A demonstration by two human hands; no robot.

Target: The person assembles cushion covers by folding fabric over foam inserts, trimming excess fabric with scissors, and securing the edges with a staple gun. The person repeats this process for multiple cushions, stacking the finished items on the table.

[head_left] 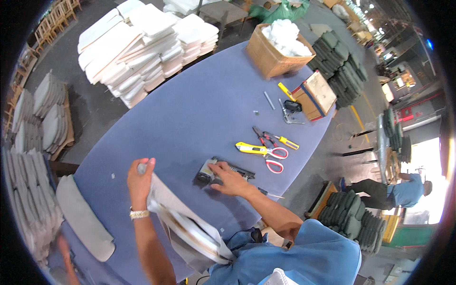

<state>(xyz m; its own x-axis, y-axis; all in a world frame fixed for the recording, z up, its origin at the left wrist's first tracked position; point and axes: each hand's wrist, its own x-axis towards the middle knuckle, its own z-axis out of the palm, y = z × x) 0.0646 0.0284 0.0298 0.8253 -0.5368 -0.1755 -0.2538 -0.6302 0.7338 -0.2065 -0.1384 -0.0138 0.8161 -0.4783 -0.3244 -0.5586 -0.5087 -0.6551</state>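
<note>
My left hand [140,183], with a watch at the wrist, is closed on the far end of a curved padded panel [190,232]. Its grey fabric cover hangs loose around white padding, and the near end leans against my body. On the blue table, my right hand [230,179] lies over a black and silver staple gun [205,172], fingers curled onto its body. Just beyond are a yellow utility knife [251,148], scissors with red and white handles [275,159], pliers [264,136] and a yellow screwdriver [289,142].
A grey padded panel [85,218] lies at the table's left edge, near another person's arm [68,259]. Cardboard boxes [266,59] stand at the far right, one holding white stuffing. White panels [137,47] and grey cushions [28,190] are stacked around; a person [403,192] stands right.
</note>
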